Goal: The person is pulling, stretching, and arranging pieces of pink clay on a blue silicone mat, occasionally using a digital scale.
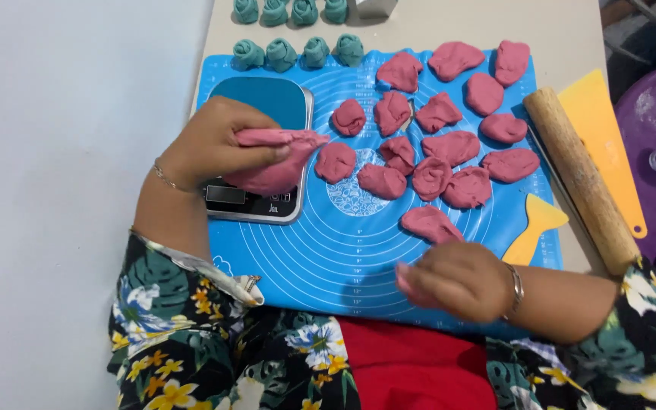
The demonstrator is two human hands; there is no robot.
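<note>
Overhead, left hand [218, 140] curled around pink dough lump [275, 161], above scale [261, 148].

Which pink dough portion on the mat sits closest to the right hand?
The pink dough portion lowest on the blue mat, lying apart below the cluster, just above the right hand. All the others lie farther up the mat.

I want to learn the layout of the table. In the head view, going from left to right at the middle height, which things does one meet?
Left hand gripping a large pink dough lump over the kitchen scale → small pink dough pieces on the blue mat → wooden rolling pin → yellow scraper.
</note>
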